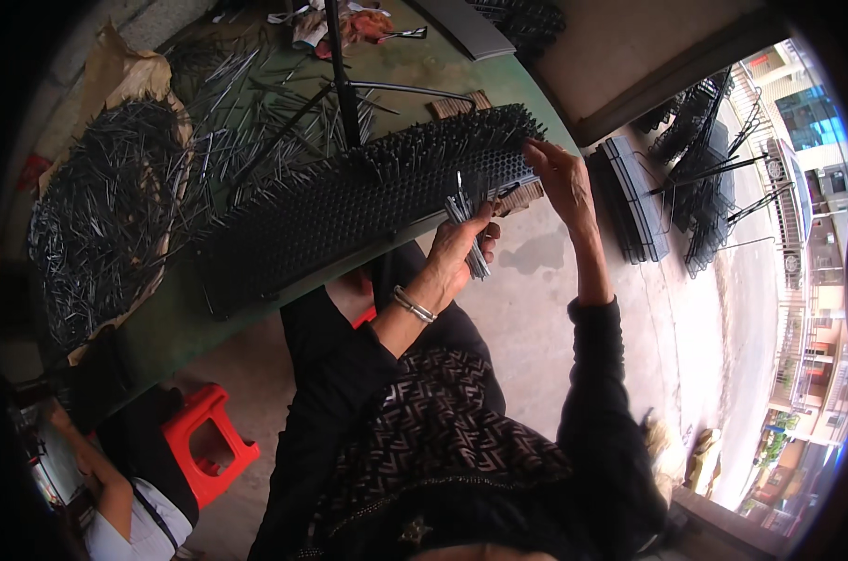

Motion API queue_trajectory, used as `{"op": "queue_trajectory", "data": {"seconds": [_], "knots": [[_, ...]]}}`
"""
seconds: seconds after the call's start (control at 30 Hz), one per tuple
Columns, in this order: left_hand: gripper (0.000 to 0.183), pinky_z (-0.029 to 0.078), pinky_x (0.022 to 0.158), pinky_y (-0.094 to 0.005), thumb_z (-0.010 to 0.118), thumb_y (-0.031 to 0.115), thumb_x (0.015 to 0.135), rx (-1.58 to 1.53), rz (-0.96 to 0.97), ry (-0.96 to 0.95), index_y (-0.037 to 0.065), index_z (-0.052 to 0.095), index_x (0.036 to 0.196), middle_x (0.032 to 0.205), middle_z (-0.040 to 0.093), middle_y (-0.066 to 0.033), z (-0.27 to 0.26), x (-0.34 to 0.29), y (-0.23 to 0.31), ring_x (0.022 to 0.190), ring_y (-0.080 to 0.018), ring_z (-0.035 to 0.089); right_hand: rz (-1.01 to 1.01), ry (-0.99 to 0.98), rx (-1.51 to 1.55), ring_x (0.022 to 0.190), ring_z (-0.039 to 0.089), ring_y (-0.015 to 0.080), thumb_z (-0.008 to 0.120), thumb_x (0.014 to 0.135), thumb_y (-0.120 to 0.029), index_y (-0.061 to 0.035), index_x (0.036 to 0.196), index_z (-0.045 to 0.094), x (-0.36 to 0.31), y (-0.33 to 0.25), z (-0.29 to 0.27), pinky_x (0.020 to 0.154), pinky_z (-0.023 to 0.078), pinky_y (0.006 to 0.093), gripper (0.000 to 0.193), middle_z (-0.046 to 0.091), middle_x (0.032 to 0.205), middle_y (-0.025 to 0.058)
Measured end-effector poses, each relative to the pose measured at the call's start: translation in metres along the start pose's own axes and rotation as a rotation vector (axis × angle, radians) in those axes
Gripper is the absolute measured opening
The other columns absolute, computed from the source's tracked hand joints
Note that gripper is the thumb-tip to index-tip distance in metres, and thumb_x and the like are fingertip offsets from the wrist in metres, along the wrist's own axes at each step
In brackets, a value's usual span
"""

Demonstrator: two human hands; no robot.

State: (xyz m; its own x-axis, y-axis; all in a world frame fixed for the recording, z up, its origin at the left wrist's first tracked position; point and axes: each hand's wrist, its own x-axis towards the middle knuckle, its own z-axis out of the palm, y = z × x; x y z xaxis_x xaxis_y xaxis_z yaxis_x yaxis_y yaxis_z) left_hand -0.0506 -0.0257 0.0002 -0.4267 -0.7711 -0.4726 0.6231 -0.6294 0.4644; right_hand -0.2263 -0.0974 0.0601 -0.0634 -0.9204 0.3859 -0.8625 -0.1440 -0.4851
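Note:
A long black perforated panel [349, 201], full of small round holes, lies across the table. Thin dark rods [452, 136] stand upright in its far rows, thickest toward the right end. My left hand [457, 251], a bracelet at its wrist, is closed round a bundle of thin grey-black rods [461, 210] just off the panel's near edge. At the panel's right end is my right hand [564, 182], fingers drawn together by the outermost rods. Whatever its fingertips hold is too small to make out.
Loose rods [242, 112] cover the green table [443, 79] behind the panel, and a paper-lined heap [106, 206] lies left. A black metal stand [344, 93] rises there. Finished-looking racks [630, 201] stand right. A red stool [209, 444] and another person [139, 514] are lower left.

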Motion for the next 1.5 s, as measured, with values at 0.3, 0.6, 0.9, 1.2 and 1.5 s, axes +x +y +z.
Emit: {"op": "queue_trajectory", "data": {"seconds": [0.3,0.6,0.9,1.2,1.5], "knots": [[0.02,0.039,0.048,-0.0223,0.069,0.028,0.089,0.215,0.024,0.012,0.012,0.068,0.1,0.076,0.068,-0.0041,0.018,-0.011,0.002,0.057,-0.0084,0.054,0.191,-0.554,0.707,0.071,0.061,0.0119,0.063,0.091,-0.02,0.0049,0.097,0.068,-0.037,-0.007,-0.018,0.064,0.049,0.0257,0.026,0.066,0.079,0.0068],[0.023,0.038,0.048,-0.022,0.069,0.03,0.087,0.34,0.032,0.085,0.011,0.067,0.1,0.08,0.072,-0.006,0.024,-0.008,0.001,0.06,-0.0098,0.062,0.313,-0.431,0.729,0.067,0.06,0.0107,0.063,0.093,-0.019,0.0045,0.091,0.067,-0.047,-0.006,-0.022,0.063,0.048,0.0247,0.024,0.065,0.075,0.0058],[0.028,0.038,0.049,-0.0236,0.071,0.033,0.086,0.373,0.026,0.064,0.011,0.069,0.103,0.086,0.074,-0.0053,0.029,-0.005,0.001,0.067,-0.0134,0.068,0.28,-0.445,0.733,0.068,0.065,0.0134,0.061,0.092,-0.016,0.0063,0.094,0.067,-0.045,0.007,-0.024,0.062,0.053,0.0266,0.023,0.068,0.077,0.0085],[0.023,0.05,0.058,-0.0322,0.07,0.028,0.089,0.123,-0.044,0.122,0.011,0.064,0.103,0.092,0.07,-0.0072,0.003,0.014,-0.003,0.079,-0.021,0.069,0.164,0.182,0.3,0.072,0.069,0.0124,0.059,0.093,-0.013,0.0002,0.096,0.064,-0.008,0.014,-0.033,0.069,0.054,0.0256,0.015,0.069,0.08,0.0071],[0.013,0.057,0.083,-0.0466,0.06,0.015,0.094,-0.103,-0.032,0.084,0.006,0.063,0.103,0.1,0.067,-0.0118,0.004,0.015,-0.008,0.092,-0.0254,0.067,-0.005,0.234,-0.025,0.073,0.071,0.0171,0.055,0.092,-0.009,-0.0036,0.092,0.063,0.017,0.042,-0.005,0.063,0.052,0.0271,0.01,0.067,0.077,0.0076]]}}
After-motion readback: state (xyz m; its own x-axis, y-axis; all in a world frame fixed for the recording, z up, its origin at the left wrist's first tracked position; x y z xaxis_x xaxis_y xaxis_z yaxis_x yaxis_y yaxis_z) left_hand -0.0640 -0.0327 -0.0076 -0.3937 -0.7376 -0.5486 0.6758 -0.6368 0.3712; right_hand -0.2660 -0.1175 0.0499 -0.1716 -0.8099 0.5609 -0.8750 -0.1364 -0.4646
